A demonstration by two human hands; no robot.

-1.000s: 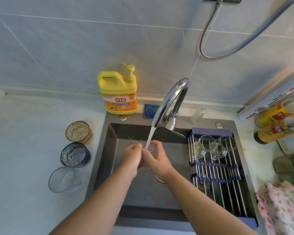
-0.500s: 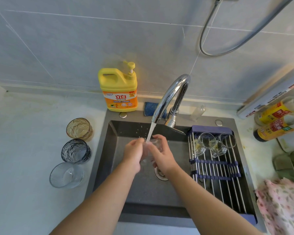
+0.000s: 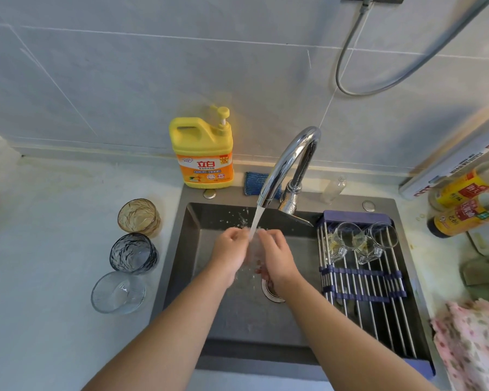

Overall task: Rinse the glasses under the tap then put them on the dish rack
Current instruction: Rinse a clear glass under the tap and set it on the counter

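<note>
Water runs from the chrome tap (image 3: 287,162) onto a small clear glass (image 3: 253,251), which sits between my two hands over the dark sink (image 3: 246,320). My left hand (image 3: 227,253) and my right hand (image 3: 277,256) both curl round the glass, which is mostly hidden by fingers and splashing water. On the counter to the left stand an amber glass (image 3: 138,217), a dark blue glass (image 3: 132,253) and a clear glass (image 3: 117,292). Two clear glasses (image 3: 350,241) lie at the far end of the dish rack (image 3: 364,280), which spans the sink's right side.
A yellow detergent bottle (image 3: 202,152) stands behind the sink, next to a blue sponge (image 3: 254,183). Sauce bottles (image 3: 466,204) and a floral cloth (image 3: 474,342) lie on the right counter. A grey hose (image 3: 378,88) hangs on the tiled wall.
Both hands have stayed under the stream with the glass, shifting slightly and turning it. Water now splashes more around the fingers.
</note>
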